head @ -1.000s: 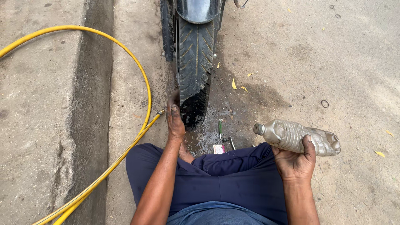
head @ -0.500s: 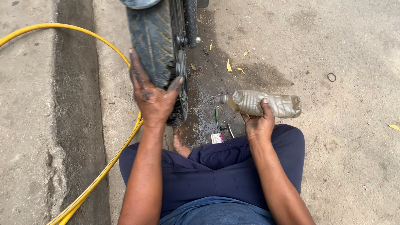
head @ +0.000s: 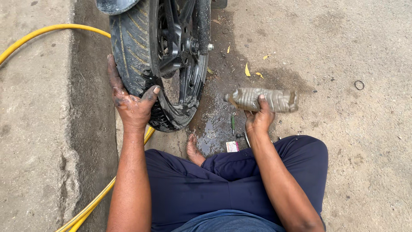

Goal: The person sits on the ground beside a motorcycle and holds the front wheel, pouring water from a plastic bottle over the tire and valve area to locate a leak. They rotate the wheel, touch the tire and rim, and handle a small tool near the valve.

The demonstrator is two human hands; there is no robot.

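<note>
While my left hand (head: 131, 101), a second ago low at the black ribbed motorcycle tyre (head: 136, 51), now clasps its tread, my right hand (head: 257, 120) has carried the gripped cloudy plastic bottle (head: 262, 99) nearer the wheel, over wet concrete.

The left hand (head: 131, 103) grips the motorcycle tyre (head: 133, 47) while the right hand (head: 258, 120) holds a grimy plastic bottle (head: 266, 99).
</note>
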